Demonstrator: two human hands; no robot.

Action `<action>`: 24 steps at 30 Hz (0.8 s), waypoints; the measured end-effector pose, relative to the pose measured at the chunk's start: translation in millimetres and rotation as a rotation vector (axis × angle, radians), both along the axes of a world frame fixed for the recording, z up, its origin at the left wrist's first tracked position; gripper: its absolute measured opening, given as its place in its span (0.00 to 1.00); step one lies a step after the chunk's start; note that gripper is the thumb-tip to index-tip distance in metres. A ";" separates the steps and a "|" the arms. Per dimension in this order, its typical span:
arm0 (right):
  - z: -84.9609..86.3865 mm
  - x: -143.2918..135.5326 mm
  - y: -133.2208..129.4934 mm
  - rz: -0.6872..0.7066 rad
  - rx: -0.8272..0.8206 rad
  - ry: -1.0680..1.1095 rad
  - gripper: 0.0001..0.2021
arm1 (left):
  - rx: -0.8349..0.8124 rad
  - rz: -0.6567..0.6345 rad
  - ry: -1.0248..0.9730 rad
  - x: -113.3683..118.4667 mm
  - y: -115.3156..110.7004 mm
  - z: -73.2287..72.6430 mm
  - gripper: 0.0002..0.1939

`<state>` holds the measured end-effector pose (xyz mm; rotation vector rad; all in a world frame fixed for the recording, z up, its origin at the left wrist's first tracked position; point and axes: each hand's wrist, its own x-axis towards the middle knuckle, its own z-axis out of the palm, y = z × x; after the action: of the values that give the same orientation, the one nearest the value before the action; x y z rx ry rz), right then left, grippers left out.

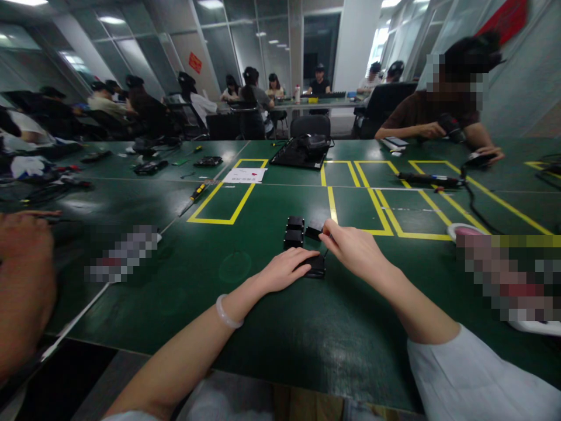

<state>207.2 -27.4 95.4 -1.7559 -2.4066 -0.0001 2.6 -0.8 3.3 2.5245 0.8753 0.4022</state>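
Note:
Around a small black box on the green table, the fingers and thumb of my left hand are closed, and they cover part of it. Just right of it, my right hand is closed in a pinch. A thin dark rod shows below its fingertips, pointing down toward the box; its upper end is hidden. Beside the right fingertips lies another black block, partly covered. Two more black blocks sit one behind the other, beyond my left fingers.
Yellow tape marks rectangles on the green table. A yellow-handled screwdriver, a paper sheet and a black panel lie farther back. Blurred-out objects flank me. Another person's hand is at left; someone sits opposite, right.

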 end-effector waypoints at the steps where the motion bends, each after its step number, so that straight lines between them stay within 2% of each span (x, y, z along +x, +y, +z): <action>1: -0.4 -0.5 0.1 -0.007 -0.001 -0.009 0.12 | 0.003 -0.001 0.000 0.1 0.2 -0.3 0.20; 5: -2.1 -0.8 0.9 -0.025 -0.015 -0.021 0.12 | 0.003 -0.002 0.007 -0.3 0.3 0.2 0.20; 14: -1.4 0.0 -0.4 0.028 0.005 0.038 0.10 | 0.001 0.004 0.009 -0.8 0.1 0.9 0.21; 17: -1.8 -1.4 0.0 0.033 0.007 0.018 0.13 | -0.006 0.001 0.004 -0.5 0.6 0.3 0.21; 24: -0.8 -2.3 0.5 -0.023 -0.012 -0.020 0.11 | -0.006 0.007 -0.002 -0.5 0.3 0.3 0.21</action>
<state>204.9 -26.9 94.6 -1.7969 -2.4048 -0.0060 2.1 -0.6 3.6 2.5158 0.8840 0.4036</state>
